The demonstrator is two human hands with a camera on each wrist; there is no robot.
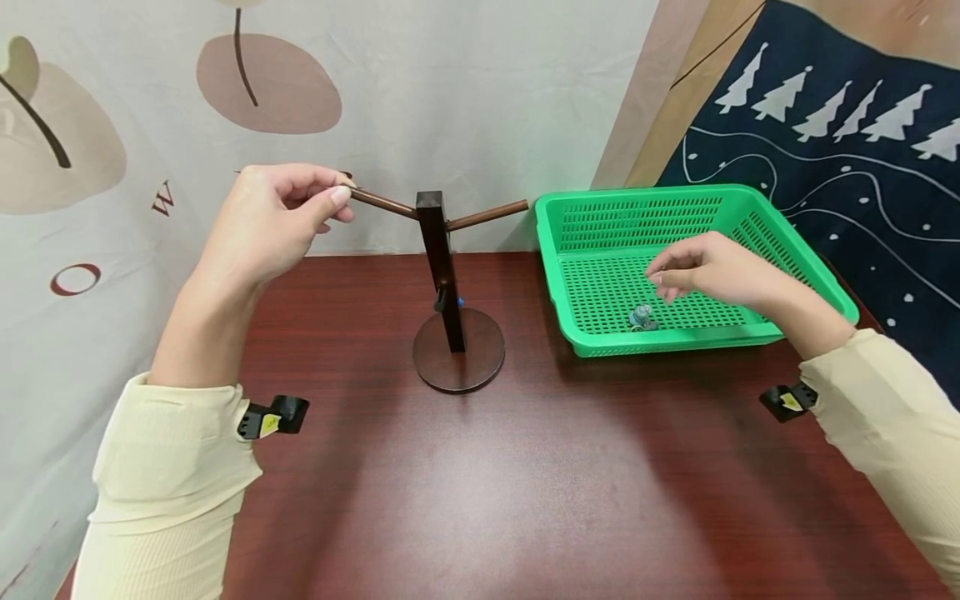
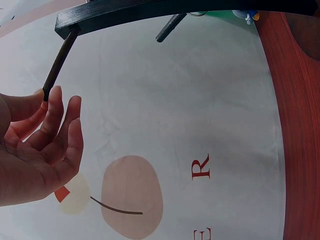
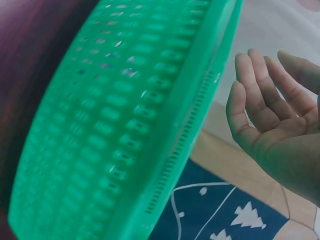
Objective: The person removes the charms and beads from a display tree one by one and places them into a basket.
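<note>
pale cloth: hangs behind everything, printed with leaf shapes and red letters.
table: dark reddish wood, glossy in front of me.
green basket: on the table to my right, slotted sides.
wooden stand: upright on its round base, left of the basket, a slanting peg reaching out on either side near the top.
left hand: my thumb and fingertips pinch the outer end of the left peg.
right hand: over the basket, my fingers loosely bent, thumb apart, nothing held.
right peg: slants up toward the basket, clear of both my hands.
small grey-blue trinket: in the basket near its front wall, below my right fingers; details too small to tell.
</note>
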